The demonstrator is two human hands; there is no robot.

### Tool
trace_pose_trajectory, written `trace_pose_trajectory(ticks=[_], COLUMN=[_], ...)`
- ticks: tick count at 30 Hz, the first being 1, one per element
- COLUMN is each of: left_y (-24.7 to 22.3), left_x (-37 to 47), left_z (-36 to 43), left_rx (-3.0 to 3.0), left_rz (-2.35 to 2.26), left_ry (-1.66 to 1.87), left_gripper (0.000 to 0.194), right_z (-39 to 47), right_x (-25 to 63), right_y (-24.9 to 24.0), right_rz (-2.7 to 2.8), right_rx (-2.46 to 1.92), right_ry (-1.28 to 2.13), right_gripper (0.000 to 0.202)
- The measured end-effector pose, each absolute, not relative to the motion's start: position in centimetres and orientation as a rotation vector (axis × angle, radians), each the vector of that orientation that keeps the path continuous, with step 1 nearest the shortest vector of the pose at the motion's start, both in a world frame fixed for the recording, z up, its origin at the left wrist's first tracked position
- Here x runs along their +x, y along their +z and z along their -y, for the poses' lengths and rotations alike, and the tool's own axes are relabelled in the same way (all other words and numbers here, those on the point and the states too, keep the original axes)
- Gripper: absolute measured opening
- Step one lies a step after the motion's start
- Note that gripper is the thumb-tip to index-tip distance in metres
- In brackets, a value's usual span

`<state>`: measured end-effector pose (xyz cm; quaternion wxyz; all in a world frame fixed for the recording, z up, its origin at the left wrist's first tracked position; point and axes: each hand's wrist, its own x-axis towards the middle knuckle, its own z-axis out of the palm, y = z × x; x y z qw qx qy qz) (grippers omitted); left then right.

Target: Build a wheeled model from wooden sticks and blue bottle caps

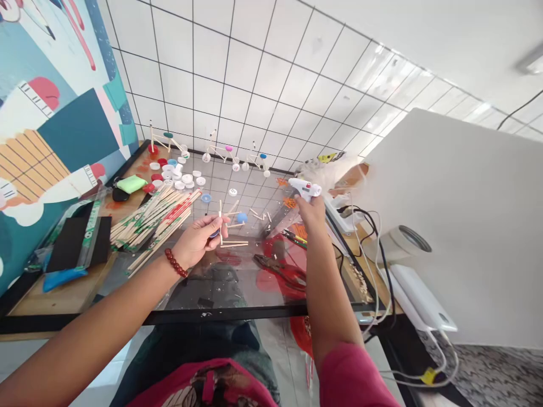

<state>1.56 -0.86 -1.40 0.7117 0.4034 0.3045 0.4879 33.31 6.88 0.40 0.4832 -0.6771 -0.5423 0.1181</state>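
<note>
Wooden sticks (220,207) (slim, pale) sit pinched in the left grip (200,237); the right grip (311,211) clasps a white glue gun (302,187).

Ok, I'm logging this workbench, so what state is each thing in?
left hand: closed, pinching
stick piece: held in the left hand
right hand: closed, gripping
glue gun: held in the right hand; on or off, can't tell
pliers: lying down; jaws unclear
wooden sticks: piled loosely
bottle caps: loose, scattered
stick models: three, standing at the back
bead bracelet: worn on the left wrist
</note>
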Motion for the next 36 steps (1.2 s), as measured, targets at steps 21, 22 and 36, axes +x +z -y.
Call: trace_pose_trajectory(ticks=[21,22,36], left_y=[-1.0,-0.9,-1.6], left_x=[1.6,1.6,1.4], left_z=[0.6,0.7,0.5], left_rx=[0.823,0.823,0.868], left_rz=[-0.793,-0.794,-0.819], left_ry=[1.160,1.159,1.143], left_gripper=[0.034,0.035,0.034], right_z=[0.8,0.8,0.8], right_x=[24.8,24.8,24.2], right_y=[-2.0,-2.1,-2.0], right_rz=[1.719,1.721,1.716], right_rx=[-1.107,-1.103,-1.019], right_ry=[0.884,0.884,0.921], right_gripper=[0.038,0.038,0.045])
